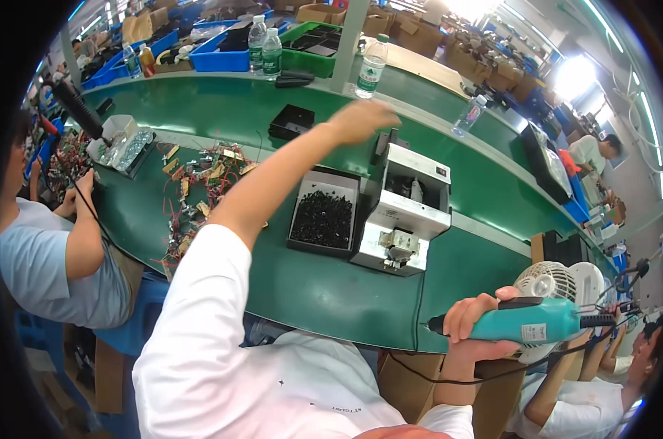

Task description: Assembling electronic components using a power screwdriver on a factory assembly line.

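My left hand [362, 121] reaches far across the green bench, blurred by motion, so its fingers cannot be read. It is over the bench just behind a white box-shaped machine [405, 208] and below a water bottle [372, 67] with a green cap. My right hand [472, 316] is closed around a teal electric screwdriver [529, 320], held roughly level at the bench's front edge, its black nose pointing left. Beside the machine stands an open box [323, 218] of small black parts. Under my left forearm lies a heap of small parts with red wires [203, 183].
A small black tray [293, 121] sits farther back. At the right is a white fan [547, 282]; the screwdriver's black cord [448, 380] loops below it. Co-workers sit on both sides, one in a pale shirt [53, 256] at left. Blue bins [222, 58] line the back shelf.
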